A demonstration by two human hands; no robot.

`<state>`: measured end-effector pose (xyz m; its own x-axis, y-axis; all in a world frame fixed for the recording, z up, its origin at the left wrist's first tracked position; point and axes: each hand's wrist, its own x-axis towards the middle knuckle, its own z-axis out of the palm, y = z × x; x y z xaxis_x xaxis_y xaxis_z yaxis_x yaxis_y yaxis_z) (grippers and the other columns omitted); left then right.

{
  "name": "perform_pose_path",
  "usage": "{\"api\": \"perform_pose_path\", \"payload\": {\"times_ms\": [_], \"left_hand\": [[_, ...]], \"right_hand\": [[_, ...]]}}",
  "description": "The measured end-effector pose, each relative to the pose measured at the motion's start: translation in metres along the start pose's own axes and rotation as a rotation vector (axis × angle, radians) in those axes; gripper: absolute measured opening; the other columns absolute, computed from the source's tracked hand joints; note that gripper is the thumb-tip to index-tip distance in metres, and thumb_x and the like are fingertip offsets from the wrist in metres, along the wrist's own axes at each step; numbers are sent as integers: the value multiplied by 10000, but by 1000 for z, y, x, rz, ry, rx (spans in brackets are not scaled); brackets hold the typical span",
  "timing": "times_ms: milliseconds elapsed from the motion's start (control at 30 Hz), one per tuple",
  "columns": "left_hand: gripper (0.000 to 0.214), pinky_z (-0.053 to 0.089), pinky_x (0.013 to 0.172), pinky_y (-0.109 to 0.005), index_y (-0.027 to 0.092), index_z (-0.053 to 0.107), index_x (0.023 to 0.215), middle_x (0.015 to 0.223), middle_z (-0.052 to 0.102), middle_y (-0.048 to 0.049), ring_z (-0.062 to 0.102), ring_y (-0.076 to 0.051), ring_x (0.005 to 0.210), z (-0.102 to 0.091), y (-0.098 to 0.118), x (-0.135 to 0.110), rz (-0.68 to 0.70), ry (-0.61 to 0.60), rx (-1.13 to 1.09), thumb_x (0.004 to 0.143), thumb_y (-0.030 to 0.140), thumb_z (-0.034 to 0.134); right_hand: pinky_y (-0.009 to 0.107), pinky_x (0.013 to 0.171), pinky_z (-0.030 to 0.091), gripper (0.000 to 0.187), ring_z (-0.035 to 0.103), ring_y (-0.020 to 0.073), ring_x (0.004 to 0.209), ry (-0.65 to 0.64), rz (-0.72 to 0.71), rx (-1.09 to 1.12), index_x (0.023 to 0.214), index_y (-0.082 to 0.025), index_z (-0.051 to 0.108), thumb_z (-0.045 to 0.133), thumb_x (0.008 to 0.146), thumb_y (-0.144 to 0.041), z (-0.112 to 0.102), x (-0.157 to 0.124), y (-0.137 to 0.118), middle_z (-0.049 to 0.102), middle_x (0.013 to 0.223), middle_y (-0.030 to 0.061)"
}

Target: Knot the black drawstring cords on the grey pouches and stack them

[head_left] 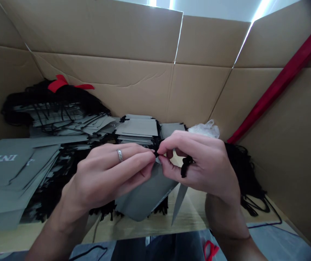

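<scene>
My left hand [109, 174], with a silver ring, is closed in a pinch at the middle of the view. Its fingertips meet those of my right hand [204, 166] over a small piece of black cord [186, 166], which also shows against my right palm. My right thumb and forefinger are pinched on the cord too. Just below the fingertips hangs a grey card sheet [147, 197], tilted, with its upper edge hidden by my hands. Another thin grey flap [179, 203] hangs under my right hand. Whether the cord is knotted cannot be made out.
Grey printed card pieces [5, 170] with black cords lie stacked at left. A neat grey stack [137, 127] stands behind my hands. Black cords [244, 174] are heaped at right beside clear plastic [205, 128]. Cardboard walls [103, 69] surround the wooden table [133, 230].
</scene>
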<state>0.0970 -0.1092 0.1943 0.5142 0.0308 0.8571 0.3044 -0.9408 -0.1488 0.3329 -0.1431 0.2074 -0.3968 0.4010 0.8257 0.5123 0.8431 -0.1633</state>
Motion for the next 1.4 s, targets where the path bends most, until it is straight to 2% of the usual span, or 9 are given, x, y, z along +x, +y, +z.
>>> {"api": "perform_pose_path", "payload": {"times_ms": [200,333,500,667,867,1067,1200,1333,1400], "left_hand": [[125,613,576,-228,278,727,979,803,823,70,745,-93,614,2,4,8,-182,61,-85,928,221,827],[150,578,521,-211,255,747,901,717,799,79,701,-71,537,12,-1,12,-198,168,-197,837,190,866],[157,560,483,-204,251,768,901,758,814,58,706,-83,553,20,-4,10,-285,196,-425,829,164,876],[180,614,587,-220,277,752,1000,815,830,66,762,-106,639,12,-3,5,-183,66,-146,887,179,852],[189,635,674,-230,248,725,1122,954,849,7,816,-140,770,12,-5,-3,15,-43,16,970,156,789],[201,654,644,-253,294,736,1072,936,854,43,790,-125,701,8,5,1,-117,39,29,941,164,814],[150,645,596,-236,295,751,970,856,843,68,766,-105,653,8,5,7,-234,103,-156,907,187,833],[123,585,515,-225,288,770,919,811,840,64,750,-100,621,13,-3,11,-312,150,-305,880,203,850],[130,602,533,-222,282,785,956,837,850,56,756,-101,626,13,-6,11,-263,150,-239,886,199,856]], "right_hand": [[188,540,464,187,518,52,587,33,127,191,867,-194,715,731,775,-32,-1,4,1,685,744,-67],[190,469,429,167,525,55,547,-12,254,377,859,-181,725,726,781,-34,-1,5,2,669,714,-53],[170,439,407,164,500,44,524,-30,332,532,861,-175,702,743,785,-35,-1,4,2,644,696,-65],[202,586,481,152,522,61,613,-25,148,196,901,-179,703,716,827,-47,-4,3,3,683,783,-46],[285,715,466,115,563,146,780,-158,-35,-191,920,-173,656,591,958,-85,-4,-4,3,657,847,27],[243,673,472,127,557,106,714,-20,12,-34,922,-189,666,610,911,-75,0,-1,-1,655,817,-15],[195,614,470,156,536,62,649,36,101,96,858,-189,671,692,792,-49,0,2,-3,646,767,-62],[196,525,441,154,521,57,584,47,239,263,849,-191,674,730,786,-62,0,3,-2,624,718,-68],[201,520,439,147,500,54,560,52,273,262,847,-189,676,731,794,-63,1,3,-2,616,698,-71]]}}
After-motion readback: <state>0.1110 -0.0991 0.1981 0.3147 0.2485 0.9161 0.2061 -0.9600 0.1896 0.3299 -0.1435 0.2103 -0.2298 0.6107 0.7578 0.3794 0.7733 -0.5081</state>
